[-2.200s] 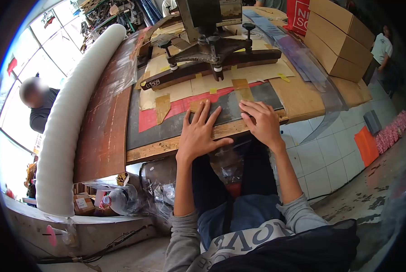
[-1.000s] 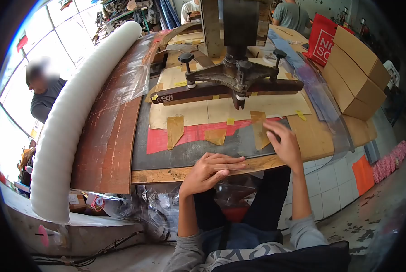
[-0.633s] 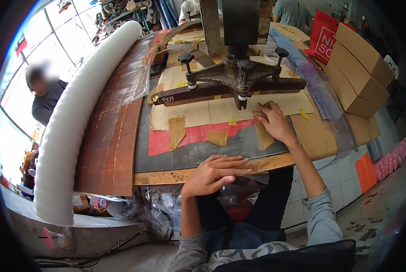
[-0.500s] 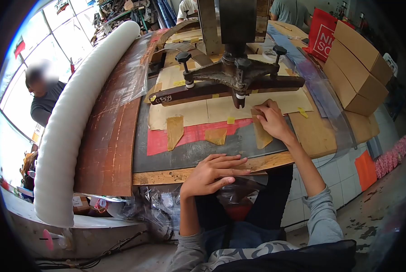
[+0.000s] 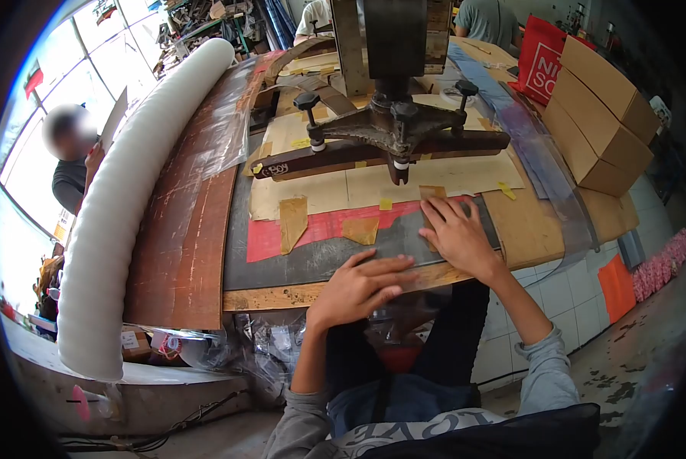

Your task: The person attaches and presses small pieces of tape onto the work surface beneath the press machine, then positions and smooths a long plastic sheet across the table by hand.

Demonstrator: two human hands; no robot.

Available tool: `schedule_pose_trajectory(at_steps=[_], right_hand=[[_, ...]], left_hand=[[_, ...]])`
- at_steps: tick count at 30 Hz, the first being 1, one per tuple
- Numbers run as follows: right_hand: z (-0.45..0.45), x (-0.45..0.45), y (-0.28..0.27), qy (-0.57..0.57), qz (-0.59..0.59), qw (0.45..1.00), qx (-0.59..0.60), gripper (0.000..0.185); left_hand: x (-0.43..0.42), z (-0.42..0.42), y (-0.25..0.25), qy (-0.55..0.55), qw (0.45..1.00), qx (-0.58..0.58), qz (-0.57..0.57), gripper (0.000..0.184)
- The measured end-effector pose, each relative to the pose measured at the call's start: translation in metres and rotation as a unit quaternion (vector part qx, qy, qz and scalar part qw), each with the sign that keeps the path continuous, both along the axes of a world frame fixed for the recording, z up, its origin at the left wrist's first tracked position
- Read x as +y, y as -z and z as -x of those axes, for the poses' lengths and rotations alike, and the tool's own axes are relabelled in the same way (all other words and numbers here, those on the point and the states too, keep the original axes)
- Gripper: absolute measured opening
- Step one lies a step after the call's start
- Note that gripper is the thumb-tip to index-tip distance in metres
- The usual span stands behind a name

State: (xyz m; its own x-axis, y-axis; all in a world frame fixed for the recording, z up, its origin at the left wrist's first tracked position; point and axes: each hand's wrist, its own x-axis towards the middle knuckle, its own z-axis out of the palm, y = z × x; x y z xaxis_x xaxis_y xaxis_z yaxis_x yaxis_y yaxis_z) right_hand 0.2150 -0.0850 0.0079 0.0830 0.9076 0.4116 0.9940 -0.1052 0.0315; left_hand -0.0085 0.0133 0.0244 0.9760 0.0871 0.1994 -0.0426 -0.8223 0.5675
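Right hand: palm down, fingers spread, gripping nothing; the fingers lie over the right tape strip and hide part of it.
Left hand: fingers extended and parted, nothing seen in its grip; located at the wooden front edge of the worktop; fingertip contact cannot be told.
Right tape strip: upper end on the pale sheet, remainder running toward the dark sheet.
Other tape: left tape strip and middle tape patch, both lying partly over the red sheet.
Red sheet: visible between pale sheet and dark sheet.
Clamp frame: above the pale sheet, beyond both hands.
Left side: brown board beside the dark sheet; white roll farther out.
Right side: cardboard boxes near a red bag.
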Motion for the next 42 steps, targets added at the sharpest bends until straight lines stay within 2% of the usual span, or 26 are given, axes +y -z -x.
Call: schedule_pose_trajectory(at_steps=[4, 10, 13, 16, 34, 42], right_hand=[[-0.023, 0.029, 0.011, 0.014, -0.004, 1.000, 0.015, 0.044], [-0.044, 0.056, 0.022, 0.010, -0.023, 0.999, 0.045, 0.040], [-0.044, 0.058, 0.025, -0.005, -0.045, 0.998, 0.050, 0.038], [-0.043, 0.061, 0.023, -0.009, -0.062, 0.997, 0.035, 0.036], [-0.040, 0.063, 0.019, -0.019, -0.108, 0.993, 0.042, 0.029], [-0.031, 0.047, 0.009, -0.018, -0.089, 0.991, 0.100, 0.030]], left_hand=[[0.007, -0.015, 0.006, -0.090, 0.993, -0.050, -0.057, 0.037], [0.008, -0.024, 0.010, -0.119, 0.988, -0.006, -0.099, 0.040], [0.000, -0.021, 0.011, -0.144, 0.975, -0.035, -0.165, 0.047], [0.000, -0.022, 0.010, -0.147, 0.977, -0.013, -0.157, 0.053], [-0.004, -0.022, 0.006, -0.162, 0.972, -0.013, -0.167, 0.060], [-0.003, -0.022, 0.003, -0.165, 0.977, -0.004, -0.134, 0.052]])
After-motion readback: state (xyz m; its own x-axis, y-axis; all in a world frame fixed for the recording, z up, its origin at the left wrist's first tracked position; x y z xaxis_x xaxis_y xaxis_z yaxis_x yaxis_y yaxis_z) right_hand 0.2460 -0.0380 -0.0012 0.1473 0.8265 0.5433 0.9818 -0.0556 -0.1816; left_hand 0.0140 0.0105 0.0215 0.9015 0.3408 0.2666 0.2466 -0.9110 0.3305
